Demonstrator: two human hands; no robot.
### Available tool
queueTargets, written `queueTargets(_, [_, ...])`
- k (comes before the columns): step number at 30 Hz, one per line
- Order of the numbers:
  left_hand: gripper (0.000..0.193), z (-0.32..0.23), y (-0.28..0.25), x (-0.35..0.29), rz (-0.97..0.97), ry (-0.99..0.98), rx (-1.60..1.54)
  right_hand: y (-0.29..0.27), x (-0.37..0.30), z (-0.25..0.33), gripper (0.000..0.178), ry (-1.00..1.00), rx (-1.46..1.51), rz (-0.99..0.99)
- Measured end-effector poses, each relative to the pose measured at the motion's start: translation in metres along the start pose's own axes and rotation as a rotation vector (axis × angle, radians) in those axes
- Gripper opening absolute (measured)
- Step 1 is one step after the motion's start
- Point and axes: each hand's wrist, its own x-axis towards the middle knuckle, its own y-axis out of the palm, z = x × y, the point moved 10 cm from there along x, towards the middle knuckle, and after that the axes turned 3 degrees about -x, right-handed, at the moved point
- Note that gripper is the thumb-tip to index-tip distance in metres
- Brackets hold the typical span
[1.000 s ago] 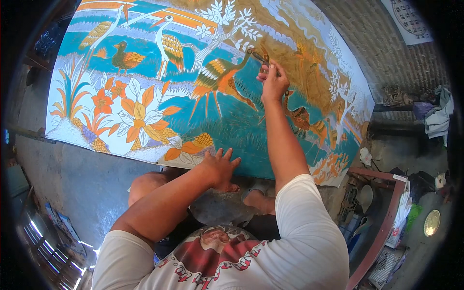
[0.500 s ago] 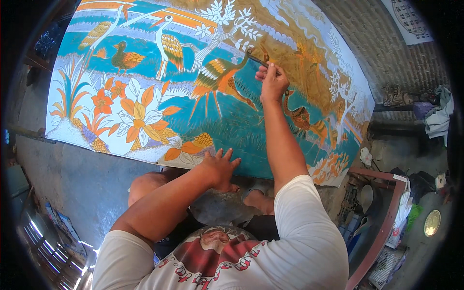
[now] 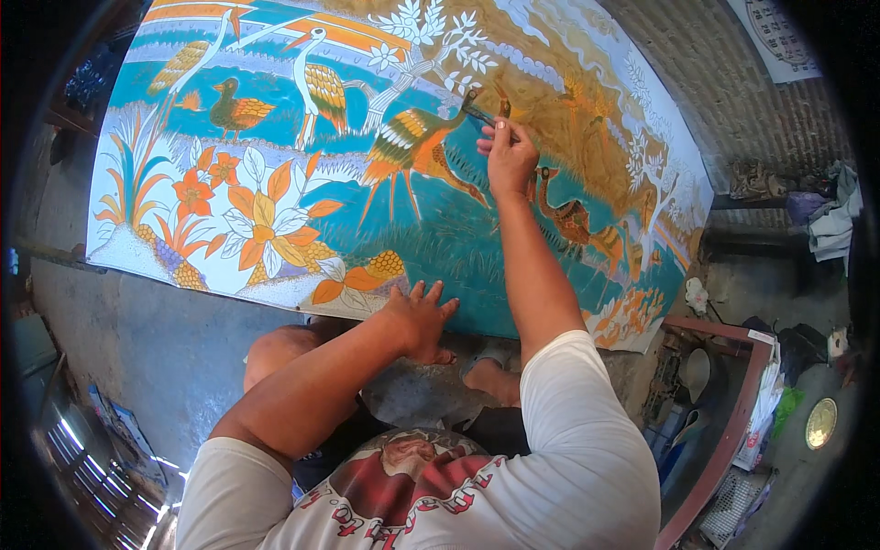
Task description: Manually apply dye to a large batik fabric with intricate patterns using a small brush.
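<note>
A large painted cloth (image 3: 403, 247) spreads before me, showing cranes, ducks, flowers and teal water. My right hand (image 3: 511, 160) pinches a dark paintbrush (image 3: 481, 116) over the upper middle of it. The brush's tip is at the head and neck of a standing orange-and-brown crane (image 3: 414, 145); whether it touches the surface I cannot tell. With fingers spread, my left hand (image 3: 425, 319) rests at the near edge of the cloth, beside a painted orange flower (image 3: 332, 282). It holds nothing.
At the lower right stands a reddish frame (image 3: 733, 431) with papers and odds and ends around it. A round gold-coloured lid or dish (image 3: 820, 423) lies farther right. Crumpled cloths (image 3: 832, 215) hang by the woven wall (image 3: 678, 55). Below the painting is grey floor (image 3: 165, 339).
My right hand has shifted slightly left and toward me, and the brush's tip has moved a little down the crane's head and neck. My left hand has stayed nearly still.
</note>
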Motion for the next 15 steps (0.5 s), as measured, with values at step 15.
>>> queueTargets(15, [0.105, 0.002, 0.006, 0.005, -0.011, 0.002, 0.016, -0.002, 0.009, 0.015, 0.020, -0.077, -0.054, -0.002])
